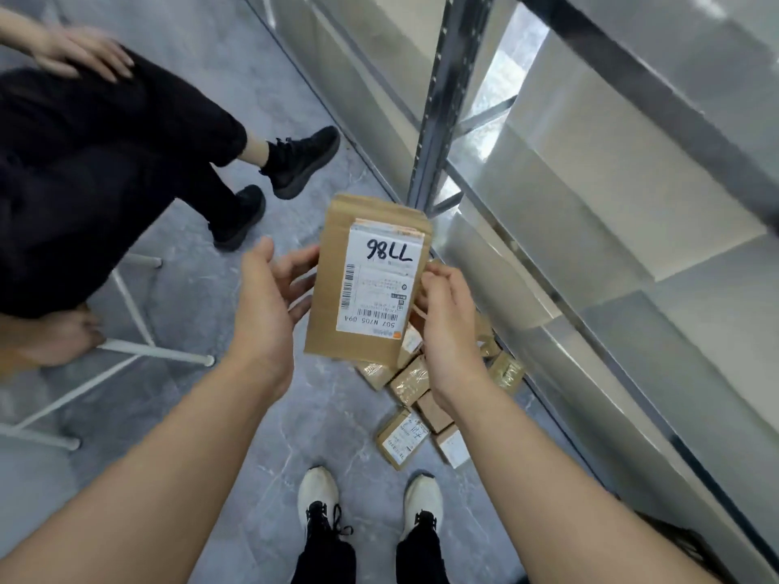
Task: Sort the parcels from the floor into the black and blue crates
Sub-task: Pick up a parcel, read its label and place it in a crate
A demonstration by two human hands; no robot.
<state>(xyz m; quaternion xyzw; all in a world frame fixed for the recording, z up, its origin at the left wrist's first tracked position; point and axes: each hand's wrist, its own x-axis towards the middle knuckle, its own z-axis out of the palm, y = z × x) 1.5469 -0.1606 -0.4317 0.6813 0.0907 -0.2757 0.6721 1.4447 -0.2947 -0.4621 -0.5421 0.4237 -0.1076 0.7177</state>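
I hold a flat brown cardboard parcel [337, 288] upright in front of me, its white label marked "98LL" facing the camera. My right hand [447, 322] grips its right edge, fingers curled round it. My left hand [269, 297] is spread with straight fingers, and its fingertips touch the parcel's left edge. Several small brown parcels [411, 383] lie in a pile on the grey floor below the held one, close to the shelving. No black or blue crate is in view.
A metal shelving rack [438, 103] with silvery panels fills the right side. A seated person in black trousers [84, 170] is at the left on a white-legged stool [156, 356]. My white shoes [320, 495] stand on the grey floor [236, 448].
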